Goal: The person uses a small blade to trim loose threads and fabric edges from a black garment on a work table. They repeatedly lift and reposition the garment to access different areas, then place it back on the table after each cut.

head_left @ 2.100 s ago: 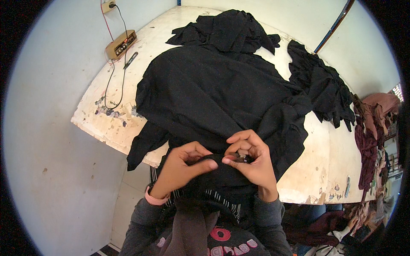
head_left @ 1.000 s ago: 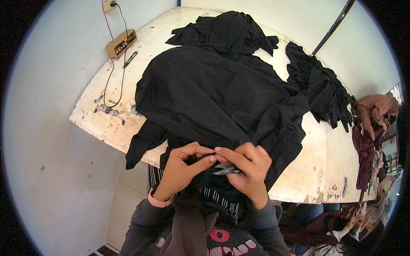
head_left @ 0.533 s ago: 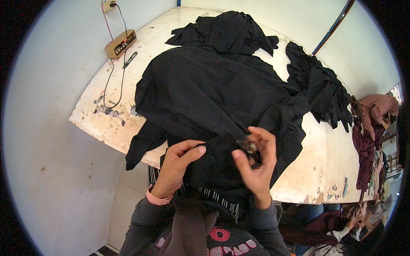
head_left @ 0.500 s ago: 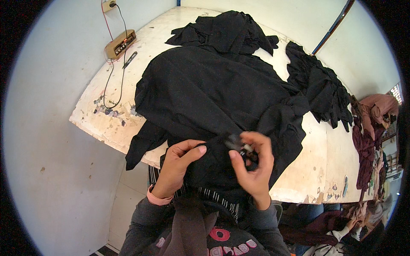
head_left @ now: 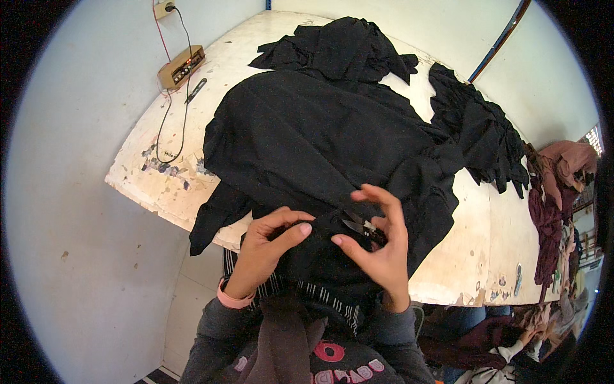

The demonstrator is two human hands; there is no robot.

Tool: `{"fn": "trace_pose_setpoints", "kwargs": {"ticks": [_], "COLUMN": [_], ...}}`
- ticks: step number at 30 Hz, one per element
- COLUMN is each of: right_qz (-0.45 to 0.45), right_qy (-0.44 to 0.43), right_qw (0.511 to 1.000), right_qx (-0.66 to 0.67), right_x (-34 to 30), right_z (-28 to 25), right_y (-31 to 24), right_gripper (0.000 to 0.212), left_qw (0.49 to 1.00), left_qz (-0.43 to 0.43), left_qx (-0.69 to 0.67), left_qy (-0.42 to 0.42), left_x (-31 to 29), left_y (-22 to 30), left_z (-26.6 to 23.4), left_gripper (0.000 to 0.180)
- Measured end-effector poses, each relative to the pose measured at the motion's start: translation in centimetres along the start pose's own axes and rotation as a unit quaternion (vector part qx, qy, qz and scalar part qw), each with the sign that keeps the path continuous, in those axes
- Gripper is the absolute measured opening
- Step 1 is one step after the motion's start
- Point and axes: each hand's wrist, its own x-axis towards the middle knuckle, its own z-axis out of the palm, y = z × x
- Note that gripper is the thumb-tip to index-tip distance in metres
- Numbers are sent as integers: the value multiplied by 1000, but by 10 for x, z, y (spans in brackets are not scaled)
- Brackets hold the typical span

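A black garment [head_left: 320, 128] lies spread over the table and hangs toward me over its near edge. My left hand [head_left: 265, 246] pinches a bit of its cloth between thumb and index finger. Just to the right, thread snips [head_left: 359, 226] with dark handles and short metal blades sit in my right hand [head_left: 387, 249]. The snips rest in the palm, held by the lower fingers, blades pointing left at the cloth. The thumb and index finger of that hand are spread apart, off the blades. Any thread at the pinched spot is too fine to make out.
More black garments lie crumpled at the far side [head_left: 342, 48] and far right [head_left: 476, 128] of the pale worn table [head_left: 448, 275]. A brown box with a cord [head_left: 181, 67] and a dark cutter [head_left: 196, 90] lie far left. Maroon cloth [head_left: 543, 237] hangs at the right, near another person.
My right thumb and index finger have spread apart, and the snips, blurred before, now show clearly with their blades nearer the cloth. The left hand keeps its pinch, nearly unmoved.
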Motion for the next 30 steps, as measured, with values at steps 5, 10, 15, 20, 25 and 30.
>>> {"fn": "trace_pose_setpoints", "kwargs": {"ticks": [5, 10, 15, 20, 25, 30], "right_qz": [-230, -434, -462, -277, -14, 118], "right_qy": [-14, 28, 25, 28, -77, -94], "right_qw": [949, 833, 814, 936, 995, 975], "right_qx": [-217, -343, -352, -217, 61, 165], "right_x": [-3, -20, -26, -18, -26, -23], "right_z": [-15, -7, -1, 11, 14, 9], "right_y": [20, 14, 21, 5, 29, 22], "right_gripper": [28, 32, 31, 21, 31, 15], "left_qw": [952, 990, 984, 979, 996, 910], "left_qz": [124, -17, -42, -61, -6, 247], "left_qx": [273, -134, -169, -192, -84, 334], "left_qy": [66, -42, -31, -24, 12, 2], "left_x": [2, -7, -11, -11, -8, -3], "left_y": [11, 7, 19, 12, 2, 23], "left_z": [-9, -7, 1, -3, -5, -7], "left_gripper": [19, 40, 60, 63, 46, 39]}}
